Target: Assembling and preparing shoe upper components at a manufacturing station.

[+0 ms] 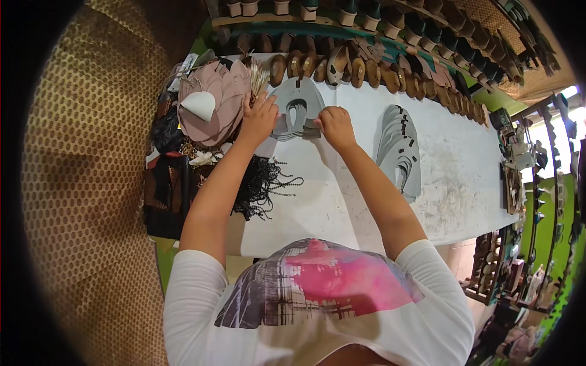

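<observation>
On the white table, a stack of grey U-shaped shoe upper pieces lies between my hands, the curved end away from me. My left hand pinches the stack's left leg near its end, with the outer fingers spread. On the other side, my right hand is closed on the right leg's end, its fingertips partly hidden. The near ends of the pieces lie fanned in several layers. Farther right, a second group of grey shoe upper pieces lies overlapped, with small dark patches along it.
Pinkish-brown cut pieces are heaped at the left, with a white piece on top. Black beaded strings hang over the table near my left forearm. Brown shoe lasts line the far edge below shelves of more lasts.
</observation>
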Available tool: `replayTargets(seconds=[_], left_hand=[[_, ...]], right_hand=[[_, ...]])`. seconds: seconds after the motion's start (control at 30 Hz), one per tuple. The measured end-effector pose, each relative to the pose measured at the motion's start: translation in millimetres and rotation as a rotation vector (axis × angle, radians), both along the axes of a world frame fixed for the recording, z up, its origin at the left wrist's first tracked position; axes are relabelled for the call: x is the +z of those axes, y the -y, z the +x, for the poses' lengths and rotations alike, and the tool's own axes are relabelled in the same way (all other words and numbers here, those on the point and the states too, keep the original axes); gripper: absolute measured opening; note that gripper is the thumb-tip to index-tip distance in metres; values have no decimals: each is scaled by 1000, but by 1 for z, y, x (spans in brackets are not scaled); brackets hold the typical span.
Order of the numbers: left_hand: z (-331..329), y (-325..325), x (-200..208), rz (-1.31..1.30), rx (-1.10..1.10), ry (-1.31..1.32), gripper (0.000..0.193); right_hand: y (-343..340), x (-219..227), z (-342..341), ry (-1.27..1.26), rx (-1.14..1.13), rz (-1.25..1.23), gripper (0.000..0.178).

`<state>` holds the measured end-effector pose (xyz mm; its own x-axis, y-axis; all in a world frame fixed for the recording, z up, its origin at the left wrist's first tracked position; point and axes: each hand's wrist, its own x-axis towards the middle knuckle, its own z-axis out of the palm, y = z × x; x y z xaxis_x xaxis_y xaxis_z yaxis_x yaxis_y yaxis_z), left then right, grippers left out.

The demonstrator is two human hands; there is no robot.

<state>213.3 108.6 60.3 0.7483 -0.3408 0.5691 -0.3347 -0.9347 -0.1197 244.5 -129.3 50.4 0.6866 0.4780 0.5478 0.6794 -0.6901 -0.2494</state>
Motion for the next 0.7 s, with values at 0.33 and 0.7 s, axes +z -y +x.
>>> replayTargets(seconds=[0.33, 0.7], left_hand=[[-118, 24, -11, -87, -104, -33, 7], [-244, 46, -16, -146, -144, -313, 9]], right_hand=[[45, 6, -126, -97, 6, -89, 19], [92, 9, -230, -285, 145, -217, 20]])
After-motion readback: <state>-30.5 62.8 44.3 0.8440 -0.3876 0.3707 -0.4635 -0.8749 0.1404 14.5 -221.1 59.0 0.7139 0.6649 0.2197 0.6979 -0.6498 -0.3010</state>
